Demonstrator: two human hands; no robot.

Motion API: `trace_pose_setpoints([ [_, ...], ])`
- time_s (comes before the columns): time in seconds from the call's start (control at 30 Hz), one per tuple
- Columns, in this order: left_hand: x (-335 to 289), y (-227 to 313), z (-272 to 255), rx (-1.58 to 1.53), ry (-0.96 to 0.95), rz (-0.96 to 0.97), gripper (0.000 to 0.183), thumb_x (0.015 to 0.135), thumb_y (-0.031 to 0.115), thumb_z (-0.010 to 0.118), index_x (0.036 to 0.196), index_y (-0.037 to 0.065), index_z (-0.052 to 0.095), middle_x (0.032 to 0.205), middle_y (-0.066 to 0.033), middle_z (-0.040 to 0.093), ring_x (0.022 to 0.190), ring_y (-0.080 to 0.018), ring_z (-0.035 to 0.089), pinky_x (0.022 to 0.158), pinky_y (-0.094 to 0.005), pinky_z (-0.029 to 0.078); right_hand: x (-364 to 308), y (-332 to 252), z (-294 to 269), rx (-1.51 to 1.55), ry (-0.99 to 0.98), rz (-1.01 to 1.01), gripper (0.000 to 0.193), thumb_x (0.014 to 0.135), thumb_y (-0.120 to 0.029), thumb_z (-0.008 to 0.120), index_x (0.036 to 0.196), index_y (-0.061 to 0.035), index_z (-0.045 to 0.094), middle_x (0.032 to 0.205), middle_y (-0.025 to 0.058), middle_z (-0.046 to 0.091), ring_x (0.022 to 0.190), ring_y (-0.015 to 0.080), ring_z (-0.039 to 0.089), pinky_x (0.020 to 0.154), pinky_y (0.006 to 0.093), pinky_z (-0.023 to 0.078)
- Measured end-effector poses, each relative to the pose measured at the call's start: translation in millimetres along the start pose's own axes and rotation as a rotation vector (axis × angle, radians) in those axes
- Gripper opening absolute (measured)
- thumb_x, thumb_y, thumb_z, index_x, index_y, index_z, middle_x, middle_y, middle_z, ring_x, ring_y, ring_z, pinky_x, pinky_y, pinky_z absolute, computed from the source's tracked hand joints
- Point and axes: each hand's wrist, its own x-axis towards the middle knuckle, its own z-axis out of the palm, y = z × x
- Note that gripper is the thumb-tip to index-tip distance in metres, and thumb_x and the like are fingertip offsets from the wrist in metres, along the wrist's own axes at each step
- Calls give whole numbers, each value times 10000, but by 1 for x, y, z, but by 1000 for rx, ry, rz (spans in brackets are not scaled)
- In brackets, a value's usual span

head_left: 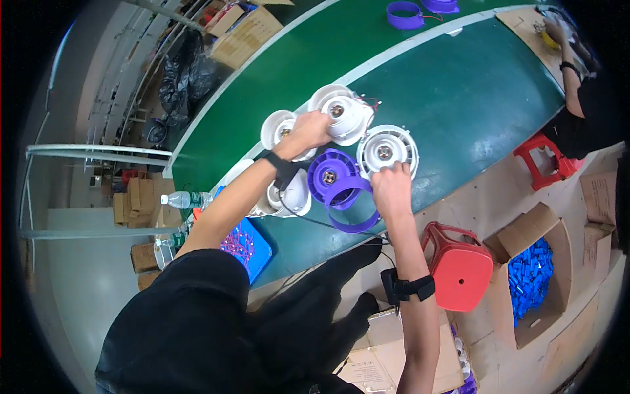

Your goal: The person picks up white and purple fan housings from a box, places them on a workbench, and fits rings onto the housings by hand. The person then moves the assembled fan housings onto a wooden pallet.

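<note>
My left hand point(311, 132) is closed at the near-left rim of a white round fan housing point(346, 128), which has a brass-coloured motor hub in its middle; the fingertips are partly hidden. My right hand point(392, 187) has its fingers curled over the near rim of another white fan housing point(407, 156). A plain purple ring point(354, 228) meets the right hand's thumb side and overlaps a purple fan housing point(317, 176) between my hands. Left of these stand a white housing point(270, 128) under my left wrist and one more white housing point(300, 197) beside my forearm.
A blue tray point(262, 253) of pink wires and plastic bottles point(187, 199) are at the left. Purple rings point(405, 16) lie at the far side. A red stool point(461, 272) and a carton of blue parts point(558, 279) stand on the right. Another person's arm point(572, 92) works far right.
</note>
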Motion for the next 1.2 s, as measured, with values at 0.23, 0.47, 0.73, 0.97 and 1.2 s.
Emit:
trace_pose_setpoints([
  [0.23, -23, -1, -31, -223, 44, 17, 415, 695, 250, 723, 1037, 26, 647, 1006, -201, 675, 982, -362, 628, 862, -441, 507, -1, 0, -14, 47, 26, 23, 91, 724, -99, 642, 788, -127, 701, 709, 117, 685, 811, 286, 672, 853, 448, 441],
  [0.47, -58, 30, -65, -250, 368, 10, 338, 758, 277, 714, 982, 31, 658, 952, -167, 670, 949, -325, 625, 830, -414, 506, 16, -10, -23, -30, 105, 44, 115, 784, -136, 627, 848, -105, 718, 871, 92, 708, 968, 248, 641, 875, 441, 440],
  [0.73, -106, 83, -20, -305, 30, -16, 321, 746, 184, 649, 1020, 20, 611, 899, -214, 662, 864, -402, 645, 742, -500, 520, 37, -10, -24, 34, 156, 64, 165, 789, -164, 614, 902, -82, 702, 940, 119, 666, 1010, 266, 577, 923, 432, 400],
  [0.97, -121, 22, -14, -372, 155, -310, 251, 753, 73, 595, 973, -26, 665, 848, -256, 667, 793, -424, 655, 741, -466, 530, 17, -10, -25, 224, 422, 103, 244, 768, -221, 681, 922, -36, 636, 948, 156, 610, 1029, 333, 545, 1073, 517, 336],
  [1.2, -108, 17, 0, -428, 67, -173, 311, 752, 105, 655, 1018, -56, 651, 869, -292, 666, 825, -423, 665, 766, -472, 531, 0, 6, -13, 250, 330, 168, 352, 753, -185, 727, 1029, 7, 623, 1116, 177, 579, 1106, 352, 519, 1044, 477, 381],
])
